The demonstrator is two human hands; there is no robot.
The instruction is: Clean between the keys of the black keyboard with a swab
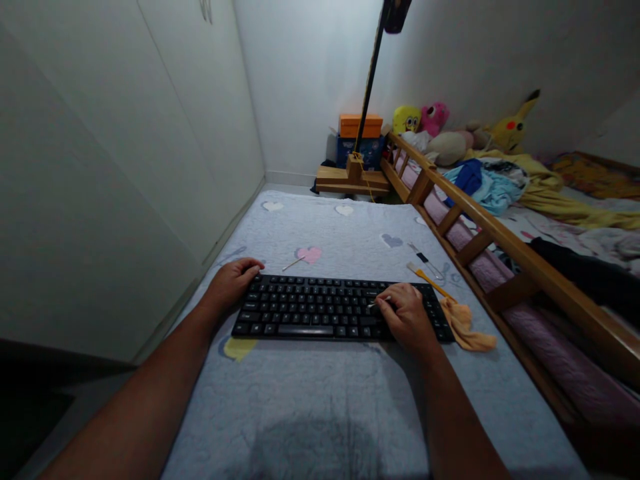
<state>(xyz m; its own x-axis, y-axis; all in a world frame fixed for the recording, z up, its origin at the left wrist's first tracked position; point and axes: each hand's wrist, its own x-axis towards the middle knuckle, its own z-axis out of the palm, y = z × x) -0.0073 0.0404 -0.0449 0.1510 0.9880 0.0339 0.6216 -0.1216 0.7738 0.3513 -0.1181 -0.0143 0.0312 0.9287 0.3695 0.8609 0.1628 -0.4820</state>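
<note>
**Swab in right hand, over keyboard's right-hand keys**

Your right hand [403, 310] pinches a thin white cotton swab [373, 305], tip down at the keys; can't tell if it touches. Your left hand [235, 283] is on the upper-left corner of the long black plastic keyboard [305, 308], fingers curled; can't tell if it grips or just steadies. Keyboard lies flat, crosswise in front of you, on a pale grey-blue heart-print cover [320, 393]. Second white cotton swab [293, 263] lies beyond it. By the right end: orange-handled brush [434, 281], crumpled peach-orange cloth [467, 327], slim tool with a black band [423, 257].
</note>
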